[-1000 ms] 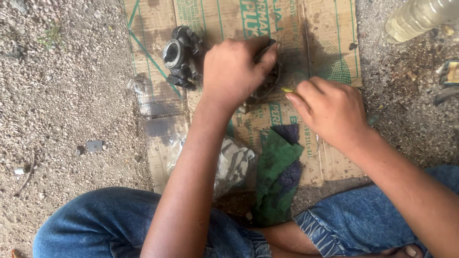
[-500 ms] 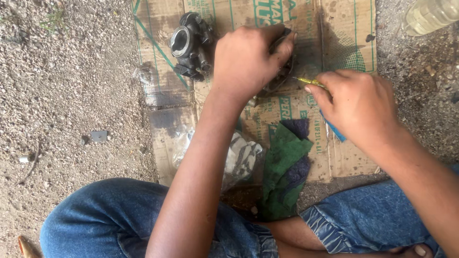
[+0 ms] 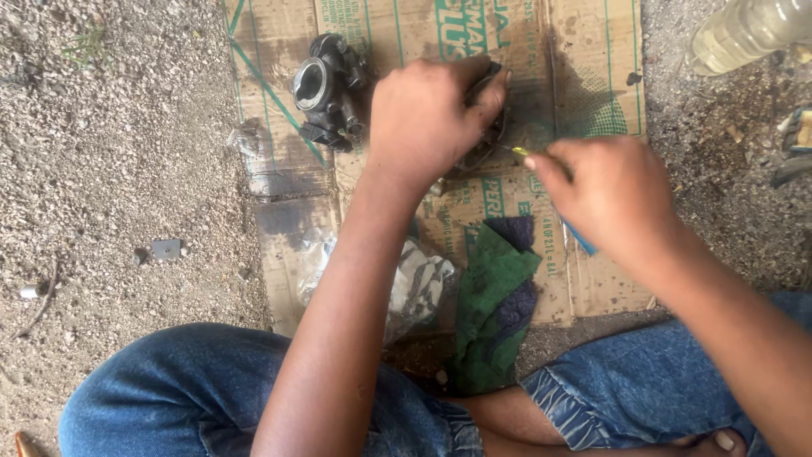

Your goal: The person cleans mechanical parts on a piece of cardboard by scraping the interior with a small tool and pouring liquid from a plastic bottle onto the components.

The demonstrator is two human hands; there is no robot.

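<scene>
My left hand [image 3: 427, 114] is closed over a dark metal engine part [image 3: 489, 135] that rests on a flattened cardboard sheet [image 3: 592, 76]; most of that part is hidden under my fingers. My right hand [image 3: 613, 195] holds a thin tool with a yellow shaft and blue handle [image 3: 582, 239], its tip pointing at the dark part. A grey carburettor body [image 3: 328, 89] with a round opening lies on the cardboard to the left of my left hand, untouched.
A green rag [image 3: 495, 296] and a crumpled clear plastic bag [image 3: 419, 283] lie on the cardboard near my knees in blue jeans. A clear plastic bottle [image 3: 744, 30] lies top right on gravel. Gravel ground surrounds the cardboard.
The view has shifted slightly. My right hand has drawn a little to the right of the dark part, showing the tool's yellow shaft. My left hand stays on the part.
</scene>
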